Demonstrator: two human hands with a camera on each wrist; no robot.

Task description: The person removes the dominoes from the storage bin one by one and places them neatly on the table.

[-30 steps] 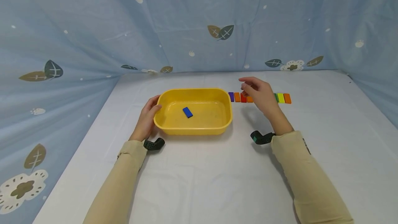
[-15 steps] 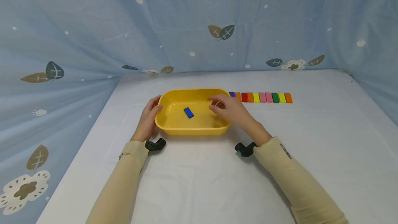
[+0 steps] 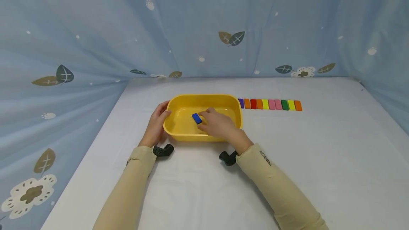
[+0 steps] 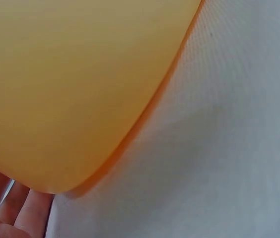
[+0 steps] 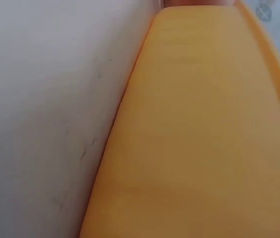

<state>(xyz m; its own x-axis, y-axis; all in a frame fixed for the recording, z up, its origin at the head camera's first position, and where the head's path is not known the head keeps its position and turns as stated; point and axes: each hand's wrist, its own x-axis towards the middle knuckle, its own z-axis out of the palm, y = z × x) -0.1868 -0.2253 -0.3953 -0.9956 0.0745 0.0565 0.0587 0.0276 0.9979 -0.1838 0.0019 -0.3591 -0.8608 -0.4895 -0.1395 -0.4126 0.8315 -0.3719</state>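
Note:
A yellow plastic basin (image 3: 204,137) stands on the white-covered table. My left hand (image 3: 155,125) holds its left end, thumb over the rim and fingers along the outside. In the left wrist view, the fingers (image 4: 16,206) lie against the basin's outer wall (image 4: 80,99). One blue rectangular block (image 3: 196,118) lies tilted on the basin floor. My right hand (image 3: 218,125) reaches over the front rim into the basin. Its thumb and finger are spread on either side of the block's right end; contact is too small to make out. In the right wrist view, the basin's wall (image 5: 194,124) hides the fingertips.
Behind and right of the basin, several coloured blocks (image 3: 271,104) lie side by side in a row, from purple to orange. A blue patterned cloth (image 3: 204,27) hangs behind and beside the table. Each wrist carries a small black camera (image 3: 163,150).
My right hand has moved left from above the row of blocks, into the basin and down to the blue block. The left hand keeps its hold. The head view has shifted slightly.

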